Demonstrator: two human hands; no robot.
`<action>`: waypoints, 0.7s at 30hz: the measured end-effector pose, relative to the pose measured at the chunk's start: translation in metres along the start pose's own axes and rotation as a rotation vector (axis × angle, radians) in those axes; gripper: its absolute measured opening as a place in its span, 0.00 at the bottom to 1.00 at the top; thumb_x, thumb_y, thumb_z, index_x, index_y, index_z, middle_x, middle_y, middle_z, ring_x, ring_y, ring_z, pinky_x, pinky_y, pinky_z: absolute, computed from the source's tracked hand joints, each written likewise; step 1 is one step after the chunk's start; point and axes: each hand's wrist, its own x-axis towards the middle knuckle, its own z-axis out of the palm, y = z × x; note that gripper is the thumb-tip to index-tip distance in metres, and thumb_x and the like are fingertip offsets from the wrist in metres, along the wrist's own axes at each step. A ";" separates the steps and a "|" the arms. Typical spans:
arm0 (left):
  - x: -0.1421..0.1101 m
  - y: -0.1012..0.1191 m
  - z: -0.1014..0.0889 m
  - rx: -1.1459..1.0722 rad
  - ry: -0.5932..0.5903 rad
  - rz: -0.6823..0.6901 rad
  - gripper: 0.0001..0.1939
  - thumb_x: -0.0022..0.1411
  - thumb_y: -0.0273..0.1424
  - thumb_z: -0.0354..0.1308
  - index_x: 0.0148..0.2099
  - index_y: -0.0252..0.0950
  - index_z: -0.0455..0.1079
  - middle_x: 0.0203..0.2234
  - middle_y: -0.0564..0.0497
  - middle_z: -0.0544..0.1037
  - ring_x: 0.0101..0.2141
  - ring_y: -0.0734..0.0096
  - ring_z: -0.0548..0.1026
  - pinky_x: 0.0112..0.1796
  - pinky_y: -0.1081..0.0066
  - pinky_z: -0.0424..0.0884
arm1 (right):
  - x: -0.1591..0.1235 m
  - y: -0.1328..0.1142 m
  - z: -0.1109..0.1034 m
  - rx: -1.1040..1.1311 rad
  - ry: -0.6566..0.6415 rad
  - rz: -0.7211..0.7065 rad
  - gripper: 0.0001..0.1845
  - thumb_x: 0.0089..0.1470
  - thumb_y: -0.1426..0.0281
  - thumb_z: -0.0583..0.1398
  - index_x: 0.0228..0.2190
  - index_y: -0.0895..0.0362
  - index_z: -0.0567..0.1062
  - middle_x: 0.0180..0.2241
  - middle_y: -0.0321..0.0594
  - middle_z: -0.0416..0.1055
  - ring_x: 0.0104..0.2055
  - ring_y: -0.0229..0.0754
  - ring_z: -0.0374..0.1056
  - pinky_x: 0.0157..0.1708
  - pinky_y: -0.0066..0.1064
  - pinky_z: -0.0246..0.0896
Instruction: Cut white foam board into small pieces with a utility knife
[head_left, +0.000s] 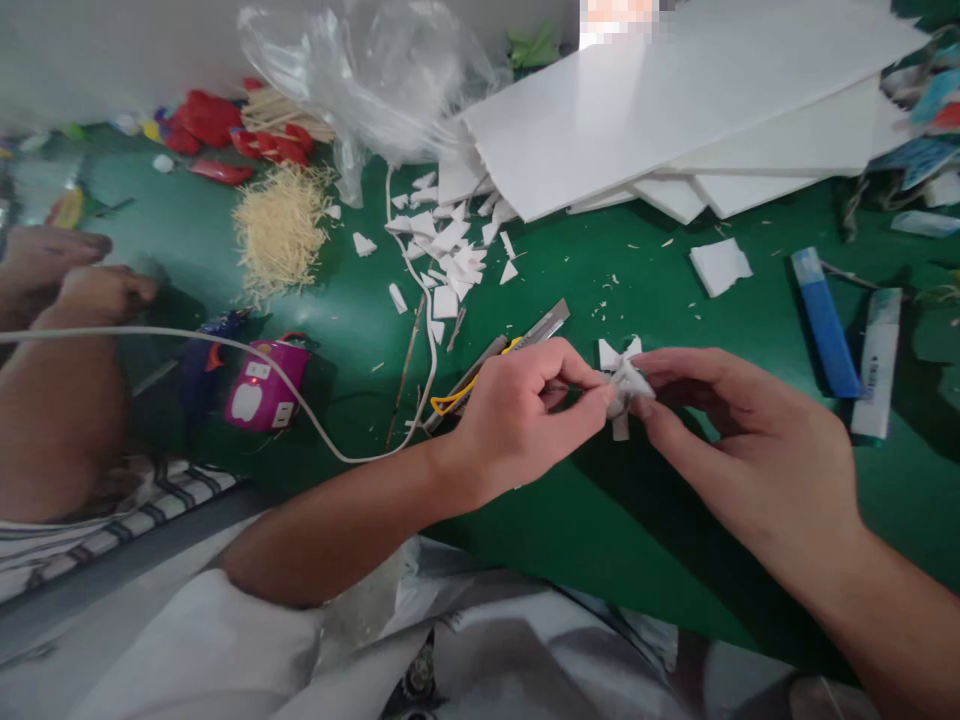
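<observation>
Both my hands meet over the green table around a small white foam piece [635, 382] with several pointed ends. My left hand [529, 405] pinches its left side between thumb and forefinger. From the right, my right hand [750, 440] grips the same piece with thumb and fingertips. Part of the foam is hidden behind my fingers. Just beyond my left hand lies a utility knife [551, 322] with its blade out, and a yellow-handled tool [450, 400] lies partly under that hand.
White foam sheets [600, 110] are stacked at the back, beside foam scraps [450, 245] and a pile of thin sticks [281, 235]. A white cable [330, 440] crosses near a magenta power block [262, 385]. Another person's hands [97, 285] rest at left. Blue box [825, 320] at right.
</observation>
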 end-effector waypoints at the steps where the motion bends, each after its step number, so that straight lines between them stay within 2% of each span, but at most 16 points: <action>1: 0.000 0.000 0.000 -0.001 0.000 0.000 0.06 0.58 0.25 0.65 0.28 0.35 0.73 0.15 0.63 0.62 0.17 0.85 0.57 0.19 0.81 0.54 | 0.000 0.001 0.000 -0.006 0.001 -0.014 0.10 0.54 0.72 0.63 0.39 0.51 0.80 0.35 0.35 0.83 0.32 0.40 0.78 0.36 0.33 0.78; 12: 0.001 -0.001 0.001 0.002 0.006 0.015 0.06 0.58 0.26 0.64 0.28 0.35 0.73 0.15 0.63 0.62 0.17 0.85 0.57 0.19 0.81 0.55 | -0.002 0.004 0.000 -0.116 0.016 -0.195 0.12 0.57 0.75 0.61 0.42 0.52 0.78 0.36 0.34 0.82 0.32 0.37 0.78 0.34 0.28 0.76; 21: 0.002 0.003 -0.001 -0.010 -0.001 -0.004 0.05 0.58 0.26 0.64 0.29 0.35 0.74 0.15 0.63 0.62 0.17 0.85 0.57 0.19 0.81 0.54 | -0.002 0.005 0.001 -0.229 0.035 -0.317 0.14 0.57 0.78 0.62 0.46 0.57 0.77 0.35 0.37 0.82 0.34 0.36 0.78 0.37 0.25 0.75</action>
